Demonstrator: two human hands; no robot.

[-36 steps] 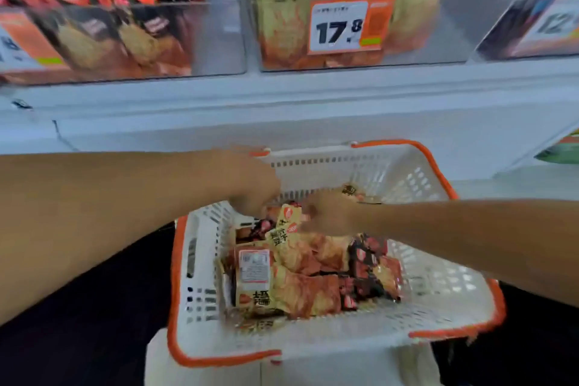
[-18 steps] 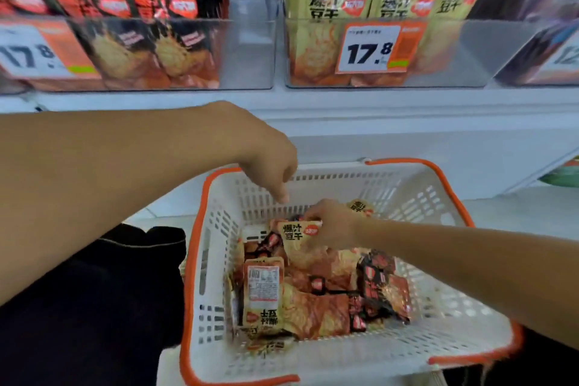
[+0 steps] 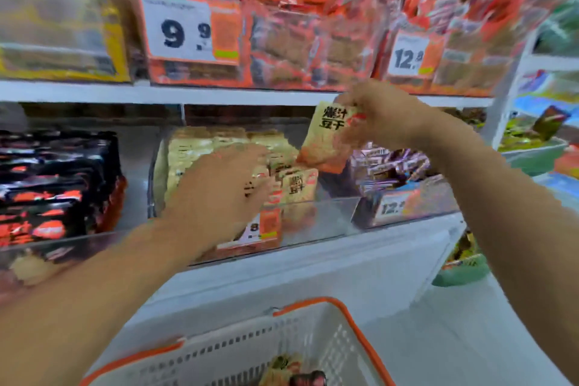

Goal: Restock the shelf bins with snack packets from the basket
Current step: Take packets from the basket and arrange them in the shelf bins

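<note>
Right hand (image 3: pixel 380 114) is raised over the right end of the clear shelf bin (image 3: pixel 316 219), fingers pinching the top of a beige snack packet (image 3: pixel 330 138) with black lettering, hanging tilted. Left hand (image 3: pixel 219 188) reaches into the bin onto the stacked beige packets (image 3: pixel 200 147); can't tell its finger state. White basket (image 3: pixel 351 332) with orange rim sits near, below.

You're facing a white shelving unit (image 3: pixel 313 269) with two tiers in view. The upper board (image 3: pixel 156 94) runs across the frame, a white upright (image 3: pixel 507 97) stands on the right. Price tags read 9.9 (image 3: pixel 185 30) and 12.x (image 3: pixel 407 56). More shelves (image 3: pixel 545 122) sit further right, blurred. Floor (image 3: pixel 454 338) is pale, near white. Light is bright and even.
</note>
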